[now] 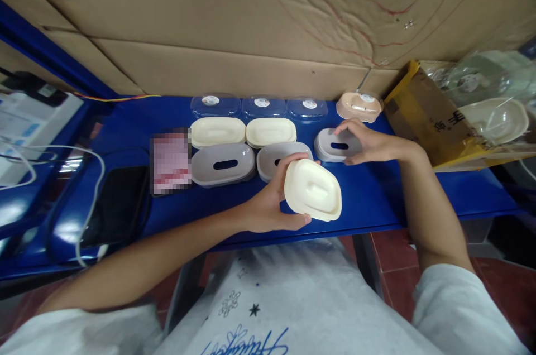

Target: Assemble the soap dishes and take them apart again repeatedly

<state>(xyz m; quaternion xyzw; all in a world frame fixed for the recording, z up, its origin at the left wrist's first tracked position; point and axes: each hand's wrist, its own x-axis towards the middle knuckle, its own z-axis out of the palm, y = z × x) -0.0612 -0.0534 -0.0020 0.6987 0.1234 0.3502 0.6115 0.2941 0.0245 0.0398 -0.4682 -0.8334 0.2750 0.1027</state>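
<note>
My left hand (281,198) is wrapped round a cream oval plastic tray (313,190), which it holds tilted above the front of the blue table. My right hand (355,142) grips a grey oval plastic piece with a slot (329,145) by its right end, on or just above the table. Two more grey slotted pieces lie to the left, one at the far left (221,165) and one partly behind my left hand (285,151). Behind them are two cream oval trays, a left one (218,133) and a right one (271,132).
Clear lids (262,108) line the back beside a peach-coloured box (359,106) with a clear top. A cardboard carton (422,115) of wrapped plastic parts stands at the right. A black phone (115,204), a white cable (95,193) and a blurred pink item (171,161) are at the left.
</note>
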